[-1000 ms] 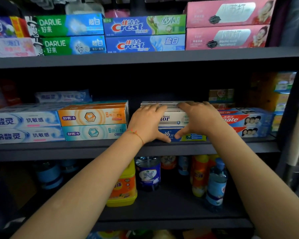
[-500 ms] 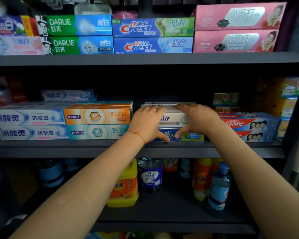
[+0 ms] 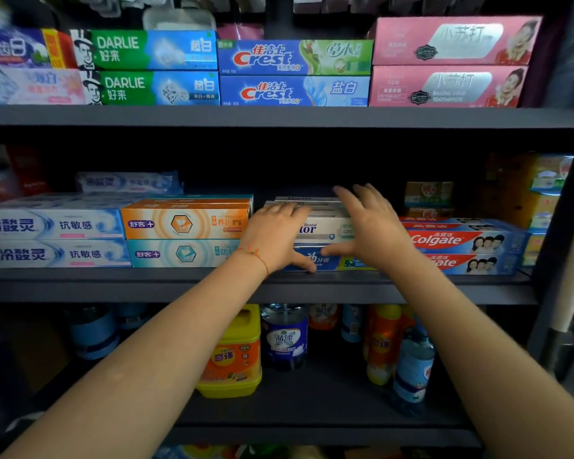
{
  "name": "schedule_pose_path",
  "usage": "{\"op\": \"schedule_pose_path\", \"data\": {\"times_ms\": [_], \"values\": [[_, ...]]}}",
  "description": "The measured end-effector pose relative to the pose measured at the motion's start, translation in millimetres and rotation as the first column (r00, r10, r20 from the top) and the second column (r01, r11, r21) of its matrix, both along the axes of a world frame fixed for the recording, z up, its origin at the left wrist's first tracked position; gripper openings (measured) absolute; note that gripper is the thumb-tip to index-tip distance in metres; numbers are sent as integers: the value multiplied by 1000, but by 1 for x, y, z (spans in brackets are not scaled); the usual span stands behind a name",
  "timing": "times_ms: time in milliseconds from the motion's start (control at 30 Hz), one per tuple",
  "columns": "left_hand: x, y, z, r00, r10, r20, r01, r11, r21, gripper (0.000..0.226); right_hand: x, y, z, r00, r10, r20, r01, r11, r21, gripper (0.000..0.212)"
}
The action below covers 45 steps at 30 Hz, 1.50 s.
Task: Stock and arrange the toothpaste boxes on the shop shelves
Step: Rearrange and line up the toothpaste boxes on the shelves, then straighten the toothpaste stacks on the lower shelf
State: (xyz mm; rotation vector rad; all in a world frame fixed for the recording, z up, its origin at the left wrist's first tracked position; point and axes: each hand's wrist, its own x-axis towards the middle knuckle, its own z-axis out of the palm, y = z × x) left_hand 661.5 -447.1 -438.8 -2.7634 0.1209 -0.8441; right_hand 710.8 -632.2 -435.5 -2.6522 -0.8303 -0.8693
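On the middle shelf (image 3: 279,286), between orange boxes (image 3: 184,223) and Colgate boxes (image 3: 461,241), the left hand (image 3: 275,238) presses flat against the white toothpaste stack (image 3: 325,226), squaring it, while the right hand (image 3: 371,226) hovers spread, apparently holding nothing.

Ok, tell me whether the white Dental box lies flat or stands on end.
Flat. The white Dental box lies lengthwise on the blue box, its long face forward.
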Motion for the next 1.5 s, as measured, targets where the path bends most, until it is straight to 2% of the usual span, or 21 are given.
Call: {"op": "schedule_pose_path", "data": {"times_ms": [67,133,200,300,333,400,600,733,800,933,1100,1267,1367,1500], "values": [[-1,1,0,1000,-17,-12,17,1000,11,113,-10,0,-20,997,44,59,-59,958,282,105],[-5,0,-6,1000,-27,-4,27,999,19,109,-22,5,-45,995,22,100,-65,887,456,94],[-14,-2,-20,998,-28,55,27,1000,5,94,-29,11,-64,997,-7,82,-41,826,563,89],[-33,-7,-53,952,-102,288,122,991,-51,60,-30,16,-76,1000,-3,14,-7,762,648,86],[-37,-9,-66,927,-116,357,149,987,-66,50,-29,17,-77,1000,2,-14,8,748,663,85],[-46,-13,-87,917,-87,389,143,983,-118,40,-27,18,-77,998,-2,-63,44,733,679,83],[-47,-13,-103,945,-2,326,64,982,-179,51,-20,17,-64,981,13,-193,131,689,713,65],[-47,-10,-104,959,44,279,14,979,-202,55,-17,16,-61,974,24,-224,144,699,701,62],[-47,-9,-103,965,57,258,-4,980,-201,56,-17,16,-61,970,36,-241,144,712,687,70],[-47,-8,-103,966,53,254,-2,981,-195,57,-21,13,-60,968,48,-247,128,752,647,102],[-46,-9,-101,968,60,242,-8,978,-210,57,-21,11,-55,960,70,-272,130,746,653,103],[-46,-9,-100,970,62,237,-12,978,-208,58,-20,10,-54,960,69,-273,132,745,654,101],[-45,-10,-92,951,42,307,23,978,-205,55,-21,9,-53,965,81,-251,119,716,688,95],[-31,-8,-60,938,1,346,64,982,-177,56,-24,16,-56,999,-41,-33,52,699,714,75]]}}
